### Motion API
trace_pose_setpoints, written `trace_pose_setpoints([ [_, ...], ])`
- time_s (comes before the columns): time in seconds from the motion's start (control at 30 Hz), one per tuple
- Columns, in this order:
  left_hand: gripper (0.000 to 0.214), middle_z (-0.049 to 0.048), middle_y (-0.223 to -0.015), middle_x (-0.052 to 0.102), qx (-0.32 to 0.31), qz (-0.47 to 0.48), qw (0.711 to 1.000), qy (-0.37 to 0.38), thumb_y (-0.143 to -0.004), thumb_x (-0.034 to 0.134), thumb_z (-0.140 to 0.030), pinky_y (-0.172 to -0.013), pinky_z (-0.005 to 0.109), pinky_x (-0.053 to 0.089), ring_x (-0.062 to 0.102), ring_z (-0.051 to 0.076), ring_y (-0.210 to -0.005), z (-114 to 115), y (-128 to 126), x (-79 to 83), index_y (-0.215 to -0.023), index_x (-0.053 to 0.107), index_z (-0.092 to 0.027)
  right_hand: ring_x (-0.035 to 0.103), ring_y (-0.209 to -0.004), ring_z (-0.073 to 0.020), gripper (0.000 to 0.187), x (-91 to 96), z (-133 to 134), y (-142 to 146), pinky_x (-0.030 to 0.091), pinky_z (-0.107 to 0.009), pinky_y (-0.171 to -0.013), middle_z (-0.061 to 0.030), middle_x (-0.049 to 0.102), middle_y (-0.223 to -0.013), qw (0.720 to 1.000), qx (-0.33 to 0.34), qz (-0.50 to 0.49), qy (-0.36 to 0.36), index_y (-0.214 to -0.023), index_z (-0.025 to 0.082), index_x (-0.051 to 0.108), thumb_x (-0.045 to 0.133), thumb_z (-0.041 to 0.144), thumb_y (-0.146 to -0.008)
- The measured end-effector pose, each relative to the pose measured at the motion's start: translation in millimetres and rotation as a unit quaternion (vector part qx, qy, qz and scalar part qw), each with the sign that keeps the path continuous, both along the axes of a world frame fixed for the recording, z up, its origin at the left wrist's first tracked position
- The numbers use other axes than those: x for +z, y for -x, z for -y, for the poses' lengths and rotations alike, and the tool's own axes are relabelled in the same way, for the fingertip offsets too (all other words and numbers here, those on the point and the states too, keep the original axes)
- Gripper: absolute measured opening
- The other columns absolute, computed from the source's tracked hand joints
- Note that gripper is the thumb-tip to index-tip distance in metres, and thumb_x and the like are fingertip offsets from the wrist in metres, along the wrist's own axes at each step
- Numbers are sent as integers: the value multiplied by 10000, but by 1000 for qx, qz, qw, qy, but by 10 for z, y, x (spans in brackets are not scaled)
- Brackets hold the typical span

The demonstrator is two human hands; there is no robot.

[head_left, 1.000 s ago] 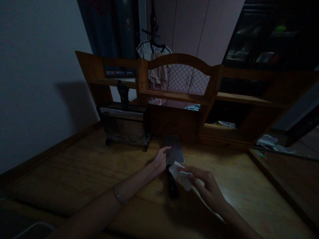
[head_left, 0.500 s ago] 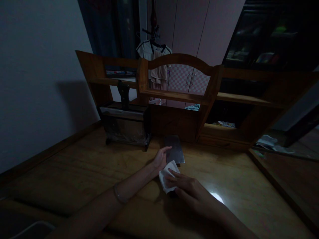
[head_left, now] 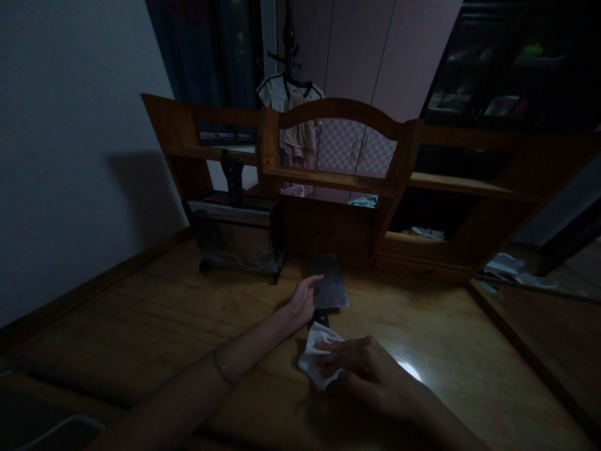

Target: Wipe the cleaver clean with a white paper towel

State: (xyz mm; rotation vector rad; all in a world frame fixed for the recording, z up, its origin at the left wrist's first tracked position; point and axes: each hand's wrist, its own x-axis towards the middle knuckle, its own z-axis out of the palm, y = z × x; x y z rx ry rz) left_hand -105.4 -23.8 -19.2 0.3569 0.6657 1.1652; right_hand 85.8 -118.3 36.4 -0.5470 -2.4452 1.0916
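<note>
A cleaver (head_left: 330, 283) with a broad grey blade and a black handle is in front of me, its blade pointing away. My left hand (head_left: 303, 302) grips it by the blade near the handle, with the thumb lying on the blade's face. A white tissue (head_left: 320, 358) covers the lower part of the handle. My right hand (head_left: 359, 366) presses this tissue around the handle, fingers closed over it. Only the handle's upper end, with a rivet, shows above the tissue.
A knife block (head_left: 237, 235) stands at the left on the wooden table (head_left: 188, 338), another black-handled knife (head_left: 232, 178) upright in it. Behind runs a wooden shelf unit (head_left: 338, 183). Clothes (head_left: 291, 100) hang beyond it. A bright light reflection lies right of my right hand.
My right hand has slid the tissue down the handle toward me, uncovering the handle's upper end. My left hand and the cleaver have stayed nearly still.
</note>
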Motion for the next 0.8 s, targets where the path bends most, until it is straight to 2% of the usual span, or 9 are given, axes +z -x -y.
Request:
trace_pose_setpoints([
  [0.13, 218, 132, -841, 727, -9, 2, 1000, -11, -893, 505, -220, -773, 362, 561, 705, 235, -738, 9, 0, -5, -961, 658, -81, 713, -1012, -225, 278, -95, -5, -13, 539, -310, -910, -58, 771, -1019, 999, -6, -27, -20, -1014, 199, 763, 526, 204, -869],
  [0.3, 182, 119, -846, 726, -5, 13, 1000, -1, -890, 510, -203, -788, 338, 548, 707, 224, -753, 14, 6, 9, -926, 656, -101, 738, -920, -221, 268, -129, 25, -14, 566, -285, -815, -83, 775, -883, 993, -29, -37, -104, -853, 175, 751, 485, 211, -861],
  [0.43, 179, 119, -823, 724, -18, 22, 1000, 3, -895, 509, -214, -766, 337, 543, 701, 222, -721, 5, 7, -2, -903, 652, -105, 745, -865, -239, 269, -140, -11, -73, 588, -307, -742, -117, 772, -918, 975, -74, -64, -201, -885, 155, 742, 484, 170, -813],
  [0.5, 192, 115, -805, 722, -20, 24, 1000, -1, -905, 498, -218, -747, 315, 536, 694, 208, -694, -3, 6, -20, -871, 648, -104, 733, -942, -251, 278, -157, -56, -101, 591, -326, -789, -136, 762, -1006, 965, -87, -75, -235, -951, 145, 739, 496, 153, -816],
  [0.57, 206, 111, -786, 720, -15, 20, 1000, -8, -910, 489, -219, -725, 303, 528, 685, 201, -666, -12, 9, -42, -842, 645, -102, 672, -1116, -251, 304, -176, -99, -106, 554, -357, -936, -136, 720, -1161, 966, -99, -59, -233, -1078, 155, 719, 505, 150, -862],
  [0.67, 207, 114, -796, 724, -20, 16, 1000, -10, -900, 505, -237, -715, 307, 518, 678, 206, -652, -26, 21, -72, -850, 650, -97, 451, -1375, -223, 402, -206, -134, -62, 404, -407, -1134, -93, 553, -1422, 976, -120, -1, -181, -1342, 199, 584, 461, 187, -960],
  [0.8, 215, 113, -802, 724, -53, 30, 998, -4, -884, 524, -263, -702, 302, 504, 672, 208, -644, -37, 36, -95, -877, 656, -94, 209, -1487, -194, 480, -255, -137, 29, 247, -433, -1221, -14, 294, -1593, 984, -113, 63, -119, -1507, 261, 370, 361, 247, -1028],
])
